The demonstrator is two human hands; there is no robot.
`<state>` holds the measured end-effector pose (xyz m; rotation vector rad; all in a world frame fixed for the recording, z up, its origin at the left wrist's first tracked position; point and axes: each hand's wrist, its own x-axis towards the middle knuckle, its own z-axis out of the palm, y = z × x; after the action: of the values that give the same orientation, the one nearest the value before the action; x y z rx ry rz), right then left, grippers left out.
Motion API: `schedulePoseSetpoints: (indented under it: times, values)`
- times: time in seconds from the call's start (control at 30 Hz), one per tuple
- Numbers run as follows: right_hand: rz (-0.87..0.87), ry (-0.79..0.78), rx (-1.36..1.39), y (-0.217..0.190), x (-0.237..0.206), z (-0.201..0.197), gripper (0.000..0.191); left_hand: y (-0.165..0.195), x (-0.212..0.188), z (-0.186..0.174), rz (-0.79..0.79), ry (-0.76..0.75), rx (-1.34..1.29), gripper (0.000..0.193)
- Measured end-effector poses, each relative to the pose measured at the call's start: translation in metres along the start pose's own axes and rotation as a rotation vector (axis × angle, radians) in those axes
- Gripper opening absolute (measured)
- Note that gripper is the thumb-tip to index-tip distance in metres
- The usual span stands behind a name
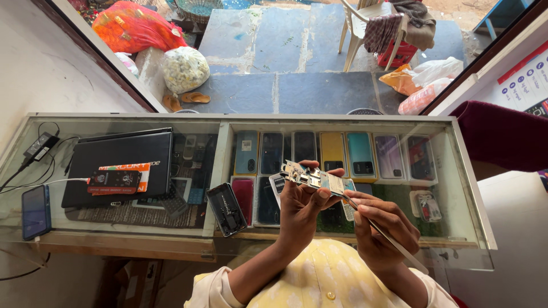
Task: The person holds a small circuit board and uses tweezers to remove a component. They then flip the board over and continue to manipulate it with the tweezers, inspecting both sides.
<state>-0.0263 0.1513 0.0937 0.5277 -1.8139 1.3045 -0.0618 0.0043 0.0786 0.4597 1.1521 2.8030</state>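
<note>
Since that circuit board [315, 179] is thin, light and probably fragile, edge grips look safest. The left hand [301, 206] pinches it above the glass bench [468, 188], and the right hand [381, 227] is closed around a thin metal tool [394, 242] touching its end.
</note>
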Motion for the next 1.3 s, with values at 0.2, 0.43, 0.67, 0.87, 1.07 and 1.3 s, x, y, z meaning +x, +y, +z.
schedulePoseSetpoints:
  times: [0.2, 0.43, 0.67, 0.87, 1.07, 1.3]
  values:
    - [0.004, -0.015, 0.009, 0.0019, 0.0002, 0.0009, 0.01, -0.0009, -0.0006, -0.0019, -0.004, 0.015, 0.001, 0.052]
    - [0.009, -0.01, 0.0, 0.002, -0.003, 0.0022, 0.01, -0.0019, -0.0024, -0.0013, 0.012, 0.019, -0.009, 0.053]
    - [0.01, -0.011, -0.002, 0.0041, -0.003, 0.002, 0.011, -0.001, -0.0027, -0.0025, -0.008, 0.025, 0.011, 0.052]
    - [0.019, -0.029, 0.002, 0.0043, -0.0036, 0.0011, 0.011, -0.0008, -0.003, -0.0033, -0.005, 0.026, 0.011, 0.053]
    - [0.019, -0.023, 0.01, 0.0048, -0.0047, 0.0017, 0.011, 0.0006, -0.0039, -0.0022, -0.007, 0.025, 0.016, 0.053]
    - [0.012, -0.021, 0.021, 0.0052, -0.0046, 0.0018, 0.011, 0.0021, -0.0034, -0.0012, -0.003, 0.022, 0.012, 0.053]
